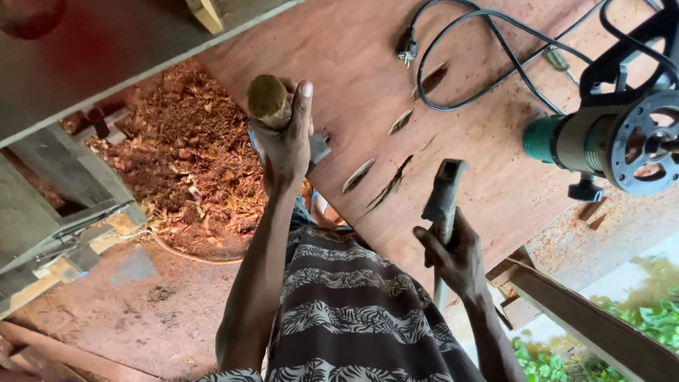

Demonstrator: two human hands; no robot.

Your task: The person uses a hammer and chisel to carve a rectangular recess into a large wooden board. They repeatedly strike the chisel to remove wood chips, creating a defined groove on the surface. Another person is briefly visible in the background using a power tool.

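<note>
The chisel [272, 106] sits clenched in our left grip [286, 145], the hammer [443, 201] clenched in our right grip [456, 258], both lifted off the gouged plywood bench [368, 78].

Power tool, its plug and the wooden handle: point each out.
Power tool [566, 138], head view, green motor body.
Plug [406, 49], head view, plug body.
Wooden handle [267, 97], head view, rounded butt end.

**Around the plywood bench**

A green-bodied power tool [622, 141] sits at one end of the reddish plywood bench [353, 64], its black cable [488, 42] looping past a plug [407, 48]. Wood slivers [359, 175] lie scattered. Reddish shavings [187, 152] heap on the floor.
</note>
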